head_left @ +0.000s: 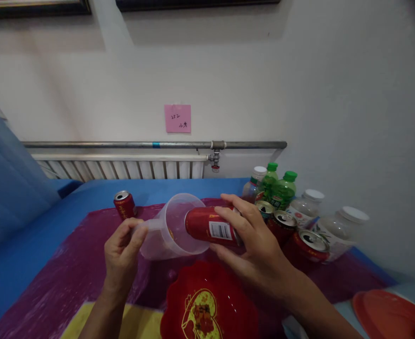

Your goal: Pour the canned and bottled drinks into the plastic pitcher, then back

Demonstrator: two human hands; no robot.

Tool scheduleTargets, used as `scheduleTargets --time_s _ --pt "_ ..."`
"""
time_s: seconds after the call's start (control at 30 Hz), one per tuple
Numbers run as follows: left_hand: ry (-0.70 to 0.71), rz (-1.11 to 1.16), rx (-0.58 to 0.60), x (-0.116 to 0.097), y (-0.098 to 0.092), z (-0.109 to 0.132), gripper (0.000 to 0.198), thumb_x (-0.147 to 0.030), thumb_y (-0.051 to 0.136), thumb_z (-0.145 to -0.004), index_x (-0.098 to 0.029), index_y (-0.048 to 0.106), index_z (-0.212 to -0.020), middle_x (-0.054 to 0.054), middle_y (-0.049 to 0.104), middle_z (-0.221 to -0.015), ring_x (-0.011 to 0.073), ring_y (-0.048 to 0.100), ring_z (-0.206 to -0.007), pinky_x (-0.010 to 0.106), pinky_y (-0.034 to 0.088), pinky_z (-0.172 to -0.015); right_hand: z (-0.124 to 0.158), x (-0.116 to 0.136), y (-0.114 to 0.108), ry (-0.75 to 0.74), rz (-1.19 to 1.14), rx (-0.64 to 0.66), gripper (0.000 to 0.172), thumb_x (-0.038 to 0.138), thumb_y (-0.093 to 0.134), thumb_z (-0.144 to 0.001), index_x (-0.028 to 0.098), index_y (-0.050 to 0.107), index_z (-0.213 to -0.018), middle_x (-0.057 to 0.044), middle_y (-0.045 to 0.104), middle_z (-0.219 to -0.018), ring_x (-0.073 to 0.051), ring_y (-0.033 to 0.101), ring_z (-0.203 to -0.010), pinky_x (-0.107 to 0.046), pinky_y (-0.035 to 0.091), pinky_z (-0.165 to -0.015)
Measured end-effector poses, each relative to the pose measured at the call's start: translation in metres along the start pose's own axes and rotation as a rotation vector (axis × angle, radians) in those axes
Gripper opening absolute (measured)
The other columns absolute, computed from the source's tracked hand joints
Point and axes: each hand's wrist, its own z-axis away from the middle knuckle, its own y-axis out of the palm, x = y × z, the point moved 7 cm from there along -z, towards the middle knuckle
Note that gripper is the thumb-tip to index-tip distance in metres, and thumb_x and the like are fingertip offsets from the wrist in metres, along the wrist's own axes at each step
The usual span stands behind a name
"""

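Note:
My left hand [124,247] is closed on the handle of a translucent plastic measuring jug [154,247], which is tilted with its mouth toward the right. In my right hand [256,249] is a red drink can [203,223] with a barcode, lying nearly on its side. The left end of that can is at the jug's mouth, and a little yellowish liquid shows inside the jug. Below both hands sits a red scalloped tray [235,301] with a gold design. Another red can [125,205] stands opened behind my left hand.
To the right stand several opened cans [311,245], green-capped bottles [284,192] and white-capped clear bottles [341,228]. A purple plastic sheet [76,263] covers part of the blue table [97,193]. A yellow cloth [142,322] and an orange-red lid-like object [391,313] lie near the front. A radiator [122,168] runs along the wall.

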Motion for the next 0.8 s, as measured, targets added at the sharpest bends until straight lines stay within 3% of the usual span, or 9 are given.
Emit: scheduleTargets --time_s 0.2,0.4,0.8 --pt "-0.034 0.207 -0.05 -0.004 0.001 0.004 0.015 -0.035 0.075 -0.074 -0.021 0.07 -0.075 -0.002 0.061 -0.074 0.0113 0.052 -0.068 0.02 0.042 -0.063 0.0 0.011 -0.008 -0.049 -0.012 -0.061 0.056 0.009 0.066 -0.082 0.019 0.044 -0.133 -0.016 0.042 -0.141 -0.026 0.046 -0.129 -0.045 0.044 -0.107" --pt "-0.17 0.373 -0.065 0.01 0.016 0.008 0.026 -0.044 0.074 -0.073 -0.019 0.069 -0.074 -0.002 0.056 -0.065 0.0108 0.047 -0.062 0.021 0.04 -0.06 -0.003 0.019 -0.02 -0.07 0.017 -0.101 0.057 0.01 0.068 -0.081 0.018 0.045 -0.132 -0.017 0.044 -0.139 -0.028 0.047 -0.129 -0.048 0.046 -0.105" --pt "-0.364 0.429 -0.033 0.025 0.042 0.016 0.031 -0.046 0.075 -0.071 -0.017 0.064 -0.069 -0.003 0.054 -0.064 0.0094 0.045 -0.06 0.022 0.04 -0.061 -0.005 0.01 -0.017 0.007 0.079 -0.048 0.058 0.014 0.064 -0.085 0.026 0.039 -0.137 -0.015 0.045 -0.139 -0.032 0.049 -0.126 -0.055 0.049 -0.1"
